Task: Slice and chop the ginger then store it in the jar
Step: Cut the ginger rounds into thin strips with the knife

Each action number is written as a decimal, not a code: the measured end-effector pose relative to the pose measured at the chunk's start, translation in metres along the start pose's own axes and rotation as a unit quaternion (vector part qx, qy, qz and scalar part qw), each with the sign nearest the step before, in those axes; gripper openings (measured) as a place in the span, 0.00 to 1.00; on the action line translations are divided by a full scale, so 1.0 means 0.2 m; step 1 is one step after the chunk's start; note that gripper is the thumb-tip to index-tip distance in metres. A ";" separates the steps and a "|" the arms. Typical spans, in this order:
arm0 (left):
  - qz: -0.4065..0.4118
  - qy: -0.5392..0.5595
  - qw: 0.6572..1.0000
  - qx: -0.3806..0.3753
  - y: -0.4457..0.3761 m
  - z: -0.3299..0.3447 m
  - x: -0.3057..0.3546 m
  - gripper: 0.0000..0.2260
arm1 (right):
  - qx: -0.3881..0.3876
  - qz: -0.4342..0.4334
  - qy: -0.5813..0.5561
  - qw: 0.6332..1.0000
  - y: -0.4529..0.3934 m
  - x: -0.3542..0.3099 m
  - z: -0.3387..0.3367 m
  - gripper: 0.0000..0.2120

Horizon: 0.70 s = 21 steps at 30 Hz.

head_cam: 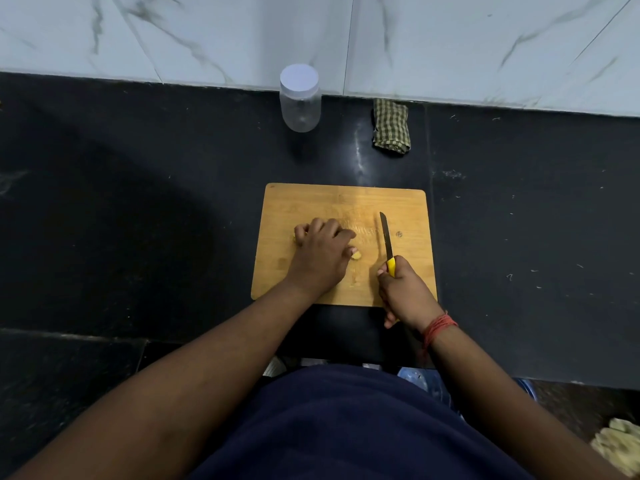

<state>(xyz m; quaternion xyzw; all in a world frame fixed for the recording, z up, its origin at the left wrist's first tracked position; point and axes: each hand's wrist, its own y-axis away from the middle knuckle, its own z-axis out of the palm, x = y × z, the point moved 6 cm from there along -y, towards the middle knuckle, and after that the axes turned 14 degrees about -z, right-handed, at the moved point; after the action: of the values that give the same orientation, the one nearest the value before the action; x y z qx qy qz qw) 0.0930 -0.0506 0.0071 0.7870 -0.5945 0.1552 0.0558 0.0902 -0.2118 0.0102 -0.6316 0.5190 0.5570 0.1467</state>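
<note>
Wooden board: the cutting board lies on the dark surface right in front of me, and both hands work over it.
Left hand: my left hand is curled down over the ginger, pinning it to the board; only a small yellow end peeks out by the thumb.
Right hand: my right hand is wrapped round the yellow handle of the knife, blade pointing away from me, just beside the ginger and apart from it.
Risk, fingers: the piece looks small, so I judge the left fingertips sit close to the cutting line; a slip of the blade could nick them.
Risk, ginger: a short, rounded piece could roll or squirt out under pressure and leave the board.
Jar: the clear jar stands well away by the wall, white lid on; it needs opening before anything goes in.
Nearby: a folded checked cloth lies to the right of the jar.
In the way: nothing lies between board and jar.
</note>
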 end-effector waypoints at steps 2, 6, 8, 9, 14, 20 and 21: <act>-0.020 0.004 1.000 0.007 0.00 -0.03 -0.07 0.16 | 0.001 -0.002 0.001 1.000 0.00 0.00 0.00 0.05; -0.014 -0.037 0.999 -0.020 0.01 -0.03 -0.19 0.18 | -0.002 -0.002 -0.005 1.000 -0.01 0.00 0.01 0.05; -0.009 -0.036 0.999 -0.016 0.02 -0.04 -0.21 0.17 | -0.006 -0.004 -0.004 1.000 -0.02 -0.01 0.01 0.05; -0.014 -0.026 1.000 -0.008 0.02 -0.05 -0.22 0.16 | -0.007 -0.006 -0.003 1.000 -0.02 -0.02 0.02 0.05; -0.075 0.031 0.996 0.020 0.05 -0.08 -0.30 0.15 | -0.013 -0.007 0.000 1.000 -0.04 -0.03 0.04 0.06; -0.187 0.086 0.978 0.015 0.06 -0.10 -0.43 0.14 | -0.026 -0.008 0.008 1.000 -0.04 -0.03 0.07 0.05; -0.199 0.086 0.976 0.011 0.06 -0.10 -0.44 0.15 | -0.027 -0.009 0.009 1.000 -0.04 -0.03 0.08 0.05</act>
<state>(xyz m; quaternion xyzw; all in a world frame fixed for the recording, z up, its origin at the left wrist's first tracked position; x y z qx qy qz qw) 0.0569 0.0318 -0.0026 0.8738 -0.4173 0.2145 0.1274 0.0895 -0.1943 0.0065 -0.6448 0.4997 0.5636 0.1300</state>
